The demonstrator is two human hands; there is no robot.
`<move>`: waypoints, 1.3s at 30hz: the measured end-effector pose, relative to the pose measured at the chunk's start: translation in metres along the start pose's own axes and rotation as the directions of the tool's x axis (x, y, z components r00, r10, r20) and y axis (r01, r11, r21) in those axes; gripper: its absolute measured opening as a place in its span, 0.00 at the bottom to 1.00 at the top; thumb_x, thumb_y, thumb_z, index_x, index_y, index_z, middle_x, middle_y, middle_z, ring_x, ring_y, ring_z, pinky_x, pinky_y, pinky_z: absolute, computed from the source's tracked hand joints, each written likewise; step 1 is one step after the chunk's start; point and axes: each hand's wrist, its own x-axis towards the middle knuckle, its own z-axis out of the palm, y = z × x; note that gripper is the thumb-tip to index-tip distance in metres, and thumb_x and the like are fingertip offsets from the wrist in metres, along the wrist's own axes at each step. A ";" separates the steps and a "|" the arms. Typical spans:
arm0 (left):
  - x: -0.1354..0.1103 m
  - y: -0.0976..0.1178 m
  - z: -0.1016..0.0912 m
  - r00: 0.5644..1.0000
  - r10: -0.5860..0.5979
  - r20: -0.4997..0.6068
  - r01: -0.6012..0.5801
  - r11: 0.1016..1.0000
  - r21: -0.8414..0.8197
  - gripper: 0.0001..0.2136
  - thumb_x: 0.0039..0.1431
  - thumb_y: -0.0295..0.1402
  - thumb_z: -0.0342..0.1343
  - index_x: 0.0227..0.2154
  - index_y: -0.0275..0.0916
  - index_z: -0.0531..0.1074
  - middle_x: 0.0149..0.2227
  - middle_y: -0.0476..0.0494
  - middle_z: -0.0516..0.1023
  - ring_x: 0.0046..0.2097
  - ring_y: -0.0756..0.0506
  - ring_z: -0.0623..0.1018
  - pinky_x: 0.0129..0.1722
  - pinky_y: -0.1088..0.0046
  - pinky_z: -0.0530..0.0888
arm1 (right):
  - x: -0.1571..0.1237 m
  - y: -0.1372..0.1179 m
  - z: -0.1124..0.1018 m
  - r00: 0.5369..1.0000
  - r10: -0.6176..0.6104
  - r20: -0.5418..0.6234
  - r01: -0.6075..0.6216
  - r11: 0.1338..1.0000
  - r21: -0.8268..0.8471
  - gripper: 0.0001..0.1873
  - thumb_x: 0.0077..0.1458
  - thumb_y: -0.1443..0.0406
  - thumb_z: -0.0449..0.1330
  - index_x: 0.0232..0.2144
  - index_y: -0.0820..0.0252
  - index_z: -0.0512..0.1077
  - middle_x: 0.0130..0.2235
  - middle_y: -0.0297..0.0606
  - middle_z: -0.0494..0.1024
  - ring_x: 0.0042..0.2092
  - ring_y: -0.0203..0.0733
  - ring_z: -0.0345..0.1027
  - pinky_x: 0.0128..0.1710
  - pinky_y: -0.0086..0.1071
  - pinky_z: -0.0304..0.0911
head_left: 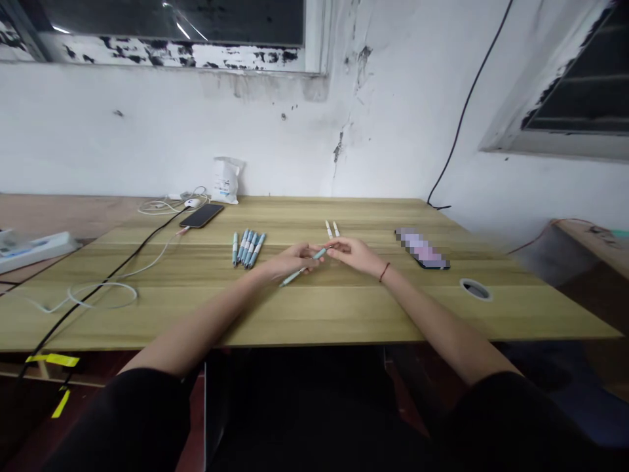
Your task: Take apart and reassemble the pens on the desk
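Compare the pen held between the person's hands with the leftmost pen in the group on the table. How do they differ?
The held pen is gripped in the left hand, with the right-hand fingertips at its far end; the leftmost pen lies untouched on the tabletop. The held pen slants across in front of the person, while the leftmost pen points nearly straight ahead. Both are slender and pale blue.

A little behind the fingers [341, 245] of the right hand [358, 255], a thin red cord bracelet [384, 272] rings the wrist, while much farther back from the fingers, black short sleeves [515, 419] cover the upper arms.
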 end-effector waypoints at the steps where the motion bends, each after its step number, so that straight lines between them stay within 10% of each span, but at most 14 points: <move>1: 0.000 0.001 -0.001 1.000 -0.003 -0.014 0.004 1.000 0.005 0.16 0.52 0.32 0.59 0.44 0.35 0.68 0.46 0.39 0.73 0.33 0.54 0.72 0.32 0.78 0.68 | 0.000 0.000 -0.001 1.000 0.007 0.008 -0.007 1.000 -0.012 0.18 0.53 0.55 0.57 0.42 0.59 0.72 0.38 0.40 0.76 0.33 0.38 0.68 0.32 0.32 0.64; 21: -0.005 0.011 0.005 0.990 -0.078 -0.117 0.087 0.994 0.067 0.17 0.56 0.46 0.52 0.38 0.37 0.69 0.41 0.44 0.75 0.25 0.56 0.68 0.20 0.81 0.63 | -0.004 -0.002 -0.003 0.989 0.114 0.098 -0.058 0.891 -0.450 0.09 0.52 0.66 0.52 0.30 0.58 0.73 0.24 0.33 0.71 0.25 0.35 0.59 0.27 0.29 0.50; 30: 0.002 0.000 0.000 0.985 -0.147 -0.092 0.148 0.989 0.001 0.14 0.58 0.43 0.53 0.32 0.35 0.70 0.24 0.49 0.68 0.23 0.55 0.67 0.20 0.81 0.64 | -0.003 0.002 -0.002 0.989 0.110 0.100 -0.050 0.881 -0.470 0.09 0.52 0.67 0.52 0.31 0.59 0.72 0.27 0.35 0.73 0.27 0.36 0.61 0.28 0.29 0.52; 39: 0.002 0.002 0.003 0.983 -0.147 -0.112 0.116 0.962 -0.246 0.16 0.56 0.31 0.57 0.47 0.36 0.70 0.34 0.45 0.74 0.24 0.57 0.68 0.22 0.82 0.66 | -0.004 -0.001 -0.001 0.989 0.101 0.111 -0.032 0.865 -0.501 0.09 0.53 0.67 0.51 0.32 0.60 0.72 0.28 0.35 0.73 0.28 0.36 0.62 0.29 0.28 0.52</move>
